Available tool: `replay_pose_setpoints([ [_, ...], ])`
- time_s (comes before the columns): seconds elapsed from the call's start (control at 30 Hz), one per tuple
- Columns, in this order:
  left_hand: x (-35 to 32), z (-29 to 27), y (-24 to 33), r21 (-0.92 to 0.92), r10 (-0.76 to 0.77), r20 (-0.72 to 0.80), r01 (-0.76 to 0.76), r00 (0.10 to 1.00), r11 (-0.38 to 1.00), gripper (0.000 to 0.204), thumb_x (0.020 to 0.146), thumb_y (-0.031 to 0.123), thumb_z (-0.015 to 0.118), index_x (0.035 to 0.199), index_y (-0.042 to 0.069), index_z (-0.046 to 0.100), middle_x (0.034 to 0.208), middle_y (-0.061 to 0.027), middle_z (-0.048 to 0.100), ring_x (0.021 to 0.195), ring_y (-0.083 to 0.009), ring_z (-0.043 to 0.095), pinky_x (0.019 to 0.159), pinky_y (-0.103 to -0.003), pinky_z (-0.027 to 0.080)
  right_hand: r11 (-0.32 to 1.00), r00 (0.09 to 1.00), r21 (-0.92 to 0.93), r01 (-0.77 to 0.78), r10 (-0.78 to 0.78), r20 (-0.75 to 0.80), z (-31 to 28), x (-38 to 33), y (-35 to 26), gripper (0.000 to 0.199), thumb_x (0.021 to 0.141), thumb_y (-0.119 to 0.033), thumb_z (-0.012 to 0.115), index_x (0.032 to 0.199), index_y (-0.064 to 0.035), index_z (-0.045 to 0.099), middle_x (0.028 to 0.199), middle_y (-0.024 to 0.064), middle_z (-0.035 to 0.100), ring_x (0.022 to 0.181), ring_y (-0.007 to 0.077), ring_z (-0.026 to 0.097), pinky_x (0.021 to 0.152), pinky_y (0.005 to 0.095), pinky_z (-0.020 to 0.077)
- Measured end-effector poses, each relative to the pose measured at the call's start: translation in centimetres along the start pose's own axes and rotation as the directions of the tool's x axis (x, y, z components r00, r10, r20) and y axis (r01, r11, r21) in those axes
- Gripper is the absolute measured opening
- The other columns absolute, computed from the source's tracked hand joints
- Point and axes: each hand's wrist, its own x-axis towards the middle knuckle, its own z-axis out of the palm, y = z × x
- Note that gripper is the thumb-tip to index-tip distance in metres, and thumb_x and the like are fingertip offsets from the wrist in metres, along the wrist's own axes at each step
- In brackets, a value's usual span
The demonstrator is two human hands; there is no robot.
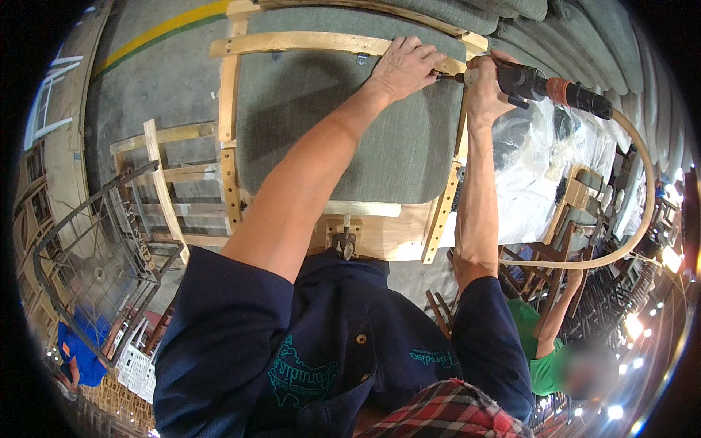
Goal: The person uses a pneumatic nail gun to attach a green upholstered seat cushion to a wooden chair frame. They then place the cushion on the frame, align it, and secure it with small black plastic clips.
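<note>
Sleeves of a dark blue shirt [343,358] fill the near edge, with both bare forearms reaching away from them toward the far side. Just beyond the shirt lies an upholstered chair seat [328,124] in grey fabric, set in a pale wooden frame [230,95] whose rails run along its left, right and far edges; a small metal fitting [345,243] sits on the wooden block at its near edge.

The left hand [405,67] lies flat on the far rail of the frame, fingers spread and pressed down on the wood, holding nothing. Just to its right, the right hand [485,84] has its grip wrapped tight around a black pneumatic tool [529,82] with an orange collar, whose tip points left and meets the far rail right beside the left fingers. Whether the tip touches the wood or a fastener is hard to make out. A tan air hose [642,182] curves from the back of the tool down the right side.

To the left stand a wire basket [95,255] and another bare wooden frame [164,182] on the concrete floor [161,80]. To the right lie clear plastic sheets [533,160], and farther right a person in a green shirt [544,350] is partly in view.
</note>
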Motion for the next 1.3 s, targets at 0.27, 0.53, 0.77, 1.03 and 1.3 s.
replay_pose_setpoints([
  [0.27,0.0,-0.8,0.5,0.059,0.017,0.041,-0.020,0.999,0.998,0.050,0.090,0.030,0.071,0.136,0.014,0.062,0.134,-0.0004,0.061,0.124,-0.0226,0.052,0.109,-0.040,0.040,0.999,0.998,0.034,-0.026,0.024,0.060,-0.5,0.1,0.7,0.010,0.081,0.003,0.064,0.091,0.0046,0.065,0.069,0.0063,0.069,0.062,0.0123,0.066,0.063,0.0259,0.0538],
  [0.53,-2.4,-2.5,2.4,0.186,0.013,0.071,-0.026,0.997,0.982,0.063,0.098,0.036,0.060,0.150,0.004,0.044,0.158,-0.0137,0.038,0.147,-0.0296,0.033,0.123,-0.050,0.025,0.989,0.989,0.043,-0.145,0.144,0.028,-0.6,-0.3,0.1,0.019,0.081,-0.001,0.069,0.098,0.0058,0.065,0.077,0.0091,0.070,0.069,0.0149,0.068,0.070,0.0285,0.0547],
  [0.77,-6.2,-4.4,4.2,0.152,-0.014,0.322,-0.037,0.947,0.988,0.076,0.101,0.052,0.049,0.156,0.001,0.035,0.164,-0.0173,0.028,0.154,-0.0313,0.020,0.127,-0.052,0.016,0.961,0.963,0.118,-0.249,0.258,-0.072,-2.6,-2.0,-4.6,0.038,0.085,-0.003,0.069,0.121,0.0039,0.062,0.084,0.0097,0.071,0.073,0.0138,0.068,0.070,0.0271,0.0553],
  [1.03,-11.2,-4.8,5.9,0.107,-0.049,0.342,0.013,0.939,0.994,0.082,0.102,0.062,0.041,0.159,0.003,0.031,0.168,-0.0142,0.022,0.157,-0.0290,0.013,0.129,-0.049,0.010,0.965,0.938,0.022,-0.260,0.258,-0.234,-13.4,-6.8,-7.4,0.034,0.087,-0.001,0.068,0.118,0.0032,0.059,0.089,0.0145,0.073,0.083,0.0213,0.070,0.080,0.0342,0.0550],
  [1.3,-18.5,-8.4,7.7,0.004,-0.082,0.386,0.087,0.919,0.996,0.081,0.100,0.058,0.051,0.157,0.003,0.034,0.166,-0.0156,0.026,0.155,-0.0348,0.018,0.127,-0.057,0.013,0.923,0.808,0.031,-0.383,0.351,-0.473,-18.9,-13.1,-4.7,0.033,0.076,-0.005,0.073,0.106,0.0055,0.064,0.085,0.0111,0.070,0.078,0.0182,0.067,0.078,0.0325,0.0533],
])
